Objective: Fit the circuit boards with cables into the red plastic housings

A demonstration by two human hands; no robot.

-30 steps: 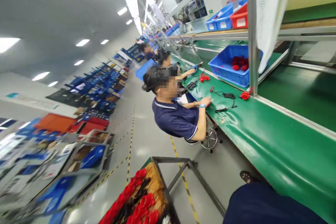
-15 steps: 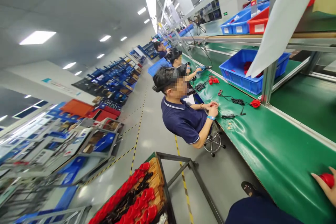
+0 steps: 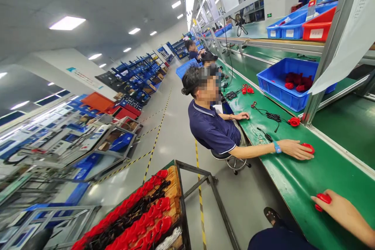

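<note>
My left hand [image 3: 341,209] reaches in from the right edge over the green tabletop [image 3: 295,191]. Its fingers are closed round a small red plastic part [image 3: 324,198], partly covered by the fingers. My right hand is outside the picture. Further up the table, a co-worker's hand [image 3: 297,149] with a blue wristband rests on another red part [image 3: 308,148]. Beyond that hand lie a red round piece [image 3: 294,121] and black coiled cables [image 3: 273,116].
A blue bin [image 3: 287,93] with red parts stands by the metal post [image 3: 331,50]. The co-worker [image 3: 212,129] sits on a stool at the table. To the left, a cart [image 3: 183,207] carries rows of red parts with black cables. Paper [image 3: 348,47] hangs upper right.
The view has shifted right, and my left hand with the red part shows more fully. The co-worker's near arm has stretched along the table to a red part.
</note>
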